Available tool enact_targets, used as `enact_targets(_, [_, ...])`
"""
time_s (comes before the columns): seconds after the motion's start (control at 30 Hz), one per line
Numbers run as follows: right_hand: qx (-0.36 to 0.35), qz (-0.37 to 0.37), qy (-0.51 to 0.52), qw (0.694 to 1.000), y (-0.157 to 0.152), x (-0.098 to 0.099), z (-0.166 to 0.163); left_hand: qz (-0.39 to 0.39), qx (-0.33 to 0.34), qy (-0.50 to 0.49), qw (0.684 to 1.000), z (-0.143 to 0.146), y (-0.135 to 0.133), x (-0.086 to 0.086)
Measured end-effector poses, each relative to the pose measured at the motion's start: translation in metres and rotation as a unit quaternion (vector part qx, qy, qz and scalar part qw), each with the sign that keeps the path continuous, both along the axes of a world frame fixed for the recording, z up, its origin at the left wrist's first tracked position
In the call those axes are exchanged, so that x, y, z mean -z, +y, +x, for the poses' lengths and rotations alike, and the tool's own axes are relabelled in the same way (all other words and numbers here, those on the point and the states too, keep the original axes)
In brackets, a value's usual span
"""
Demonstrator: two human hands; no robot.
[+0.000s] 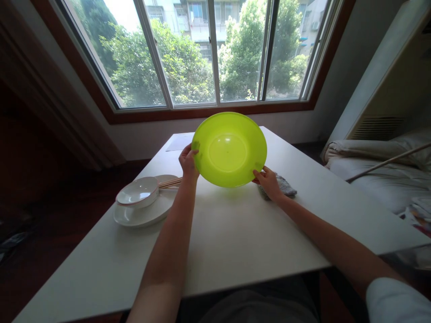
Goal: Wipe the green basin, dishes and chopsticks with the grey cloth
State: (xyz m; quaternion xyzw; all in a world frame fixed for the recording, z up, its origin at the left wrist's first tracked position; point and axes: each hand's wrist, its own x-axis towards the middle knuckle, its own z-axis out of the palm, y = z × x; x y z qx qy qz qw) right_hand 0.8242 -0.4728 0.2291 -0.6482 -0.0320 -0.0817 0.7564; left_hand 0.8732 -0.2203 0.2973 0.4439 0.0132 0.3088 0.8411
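Observation:
A large translucent lime-green plastic bowl (229,149) is held tilted up above the white table (235,237), its inside facing me. My left hand (188,163) grips its left rim, fingers showing through the plastic. My right hand (267,181) pinches the lower right rim. Just behind my right hand a grey cloth (285,187) lies on the table.
At the table's left stand a white plate (141,214) with a small white bowl (138,192) on it and wooden chopsticks (170,182) beside. A sheet of paper (178,142) lies at the far edge. A bed (380,175) is at the right, windows behind.

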Motion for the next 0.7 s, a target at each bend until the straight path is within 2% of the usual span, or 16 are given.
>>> enact_targets(0.2, [0.048,0.024,0.067,0.996,0.002,-0.011,-0.001,0.003,0.015,0.007,1.000,0.001,-0.003,0.004])
enact_targets(0.4, [0.104,0.029,0.058,0.993,-0.008,-0.023,0.014,0.018,0.061,-0.005,0.998,0.002,-0.003,0.007])
enact_targets(0.6, [0.121,0.027,0.096,0.988,-0.028,-0.035,0.041,0.082,0.128,0.055,0.987,-0.002,-0.005,0.005])
enact_targets(0.7, [0.124,0.019,0.111,0.986,-0.044,-0.040,0.057,0.123,0.132,0.088,0.980,-0.005,-0.007,0.005])
